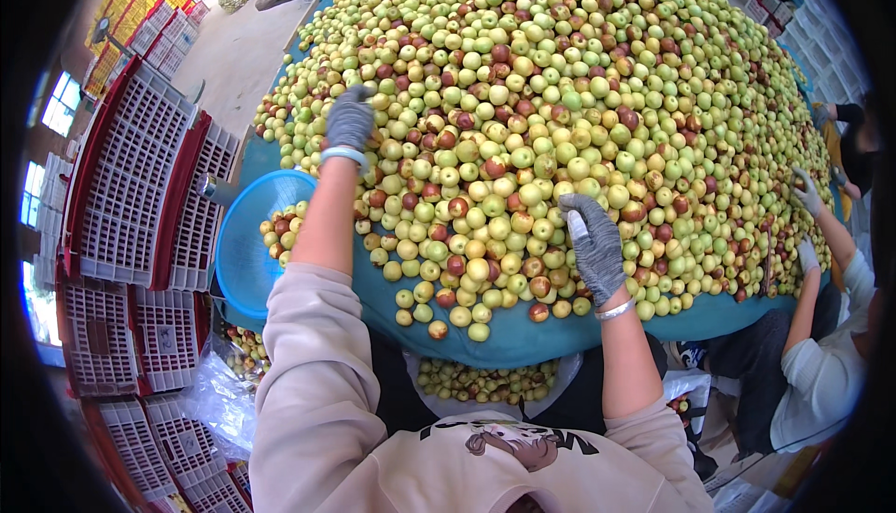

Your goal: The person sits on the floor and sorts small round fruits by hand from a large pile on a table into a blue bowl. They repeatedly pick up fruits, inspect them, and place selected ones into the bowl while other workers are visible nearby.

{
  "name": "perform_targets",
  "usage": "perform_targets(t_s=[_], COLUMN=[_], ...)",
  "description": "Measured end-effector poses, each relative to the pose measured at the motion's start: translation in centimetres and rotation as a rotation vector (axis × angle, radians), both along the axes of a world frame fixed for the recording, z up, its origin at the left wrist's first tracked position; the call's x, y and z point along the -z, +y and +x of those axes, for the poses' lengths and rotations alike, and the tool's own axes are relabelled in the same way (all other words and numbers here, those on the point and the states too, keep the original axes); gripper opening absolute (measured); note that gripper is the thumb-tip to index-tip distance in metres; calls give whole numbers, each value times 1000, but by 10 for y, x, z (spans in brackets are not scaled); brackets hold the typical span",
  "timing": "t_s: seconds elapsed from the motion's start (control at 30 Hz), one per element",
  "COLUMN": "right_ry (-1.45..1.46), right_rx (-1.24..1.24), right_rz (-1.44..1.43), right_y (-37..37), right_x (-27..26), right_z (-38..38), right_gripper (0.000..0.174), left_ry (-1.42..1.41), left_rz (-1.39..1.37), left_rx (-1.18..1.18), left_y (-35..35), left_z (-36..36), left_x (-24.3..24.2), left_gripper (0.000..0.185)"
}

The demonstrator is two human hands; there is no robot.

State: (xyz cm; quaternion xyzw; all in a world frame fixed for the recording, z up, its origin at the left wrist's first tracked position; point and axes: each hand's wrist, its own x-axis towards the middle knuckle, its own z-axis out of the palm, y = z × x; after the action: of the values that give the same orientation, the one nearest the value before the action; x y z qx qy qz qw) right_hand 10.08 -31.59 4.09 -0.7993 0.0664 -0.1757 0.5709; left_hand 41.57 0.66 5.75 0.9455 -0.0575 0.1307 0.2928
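Note:
A broad heap of jujubes (532, 142), yellow-green with red-brown patches, covers a table spread with a teal cloth (434, 345). My left hand (350, 119), in a grey knit glove, is over the heap's left side with its fingers bent down. Its palm is hidden, so any fruit in it cannot be made out. Nearer to me, my right hand (595, 250) wears a matching glove. The fingers curl at the front of the heap beside several fruits; whether they grip one is unclear. Left of my left forearm sits a blue plastic basket (245, 247) with some jujubes inside.
Red and white plastic crates (133, 184) are stacked at left, above a clear plastic bag (224, 394). Below the table edge, between my legs, a container holds more jujubes (486, 380). At right, a co-worker's gloved hands (807, 191) touch the heap; another person (857, 149) is beyond.

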Motion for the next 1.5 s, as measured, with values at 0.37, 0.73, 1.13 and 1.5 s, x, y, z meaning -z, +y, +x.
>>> perform_targets(t_s=[0.37,0.73,1.13,1.5], right_ry=[11,12,-98,88], right_rx=[6,57,142,-12], right_rz=[0,-27,-3,-238], right_y=[-1,-8,-22,4], right_x=[0,-1,-12,-19], right_z=[3,1,-1,-9], right_gripper=[22,22,24,26], left_ry=[383,297,720,289], left_rz=[488,296,-577,475], left_rx=[97,613,570,484], left_y=[17,-152,-137,-285], left_z=[-5,-76,-104,-69], left_x=[14,-8,-15,-8], left_gripper=[42,44,18,54])
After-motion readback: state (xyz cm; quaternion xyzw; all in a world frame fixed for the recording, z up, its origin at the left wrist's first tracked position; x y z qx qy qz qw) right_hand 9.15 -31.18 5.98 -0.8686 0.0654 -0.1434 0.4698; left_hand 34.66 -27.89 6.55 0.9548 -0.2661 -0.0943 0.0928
